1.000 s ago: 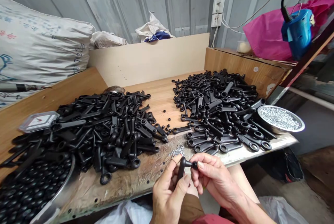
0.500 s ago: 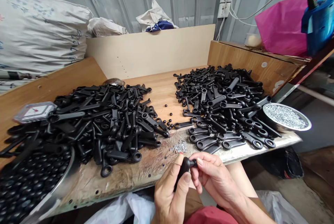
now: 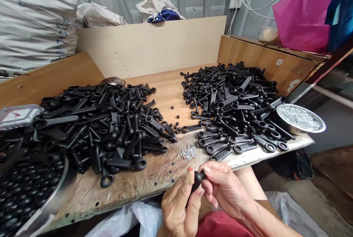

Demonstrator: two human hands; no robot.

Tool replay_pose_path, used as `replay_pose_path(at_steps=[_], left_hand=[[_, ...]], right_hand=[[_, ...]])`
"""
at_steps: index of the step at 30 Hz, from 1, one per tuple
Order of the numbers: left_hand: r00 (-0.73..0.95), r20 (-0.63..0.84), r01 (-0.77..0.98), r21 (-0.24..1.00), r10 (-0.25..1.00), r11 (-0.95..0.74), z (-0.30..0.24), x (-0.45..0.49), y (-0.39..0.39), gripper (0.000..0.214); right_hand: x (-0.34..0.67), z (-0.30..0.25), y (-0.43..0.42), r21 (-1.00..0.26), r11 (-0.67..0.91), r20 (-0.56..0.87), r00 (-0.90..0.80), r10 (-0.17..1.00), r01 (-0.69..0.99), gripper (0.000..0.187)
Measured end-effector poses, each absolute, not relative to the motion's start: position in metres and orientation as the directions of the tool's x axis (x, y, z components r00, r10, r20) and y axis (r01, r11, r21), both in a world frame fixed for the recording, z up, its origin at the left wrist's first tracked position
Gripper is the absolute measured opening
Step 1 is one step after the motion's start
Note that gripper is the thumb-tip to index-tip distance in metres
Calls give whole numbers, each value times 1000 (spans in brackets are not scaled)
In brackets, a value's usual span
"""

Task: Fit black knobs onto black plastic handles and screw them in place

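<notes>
Over the table's front edge, my left hand (image 3: 179,207) is closed around a black plastic crank handle (image 3: 197,180), its rounded end showing between thumb and fingers. My right hand (image 3: 226,183) pinches a small black knob (image 3: 203,174) against that end, thumb and forefinger together. Most of the handle is hidden by my left palm. Just beyond my hands lies a small heap of silver pins (image 3: 188,152). Several finished-looking black handles (image 3: 217,147) are lined up to the right of the pins, rings facing me.
A large pile of black handles (image 3: 110,126) covers the left of the table, another pile (image 3: 231,89) the right. A metal basin (image 3: 59,189) of black balls stands front left; a bowl (image 3: 322,124) of silver pins sits at the right edge. Wooden boards (image 3: 154,49) enclose the back.
The camera view has shifted slightly, so the table appears further left and higher. My hands stay together on the same piece, and the right fingers press closer to the handle's rounded end.
</notes>
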State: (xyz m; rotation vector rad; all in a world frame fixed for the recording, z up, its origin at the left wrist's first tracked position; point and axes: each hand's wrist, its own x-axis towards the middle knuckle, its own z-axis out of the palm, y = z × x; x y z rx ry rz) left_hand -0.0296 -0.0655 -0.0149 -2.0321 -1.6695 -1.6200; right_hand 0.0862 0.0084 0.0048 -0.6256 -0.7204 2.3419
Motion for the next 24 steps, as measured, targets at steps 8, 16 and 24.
replay_pose_path(at_steps=[8,16,24], left_hand=[[-205,506,853,512,838,-100,-27,-75,-72,32],[-192,262,854,519,946,30,-34,-89,-78,26],[-302,172,742,660,938,118,-34,-93,-77,27]], right_hand=[[59,-6,39,-996,17,-40,-647,762,82,28],[8,33,29,-922,316,374,-722,582,-222,38],[-19,-19,30,-882,472,227,-863,451,14,38]])
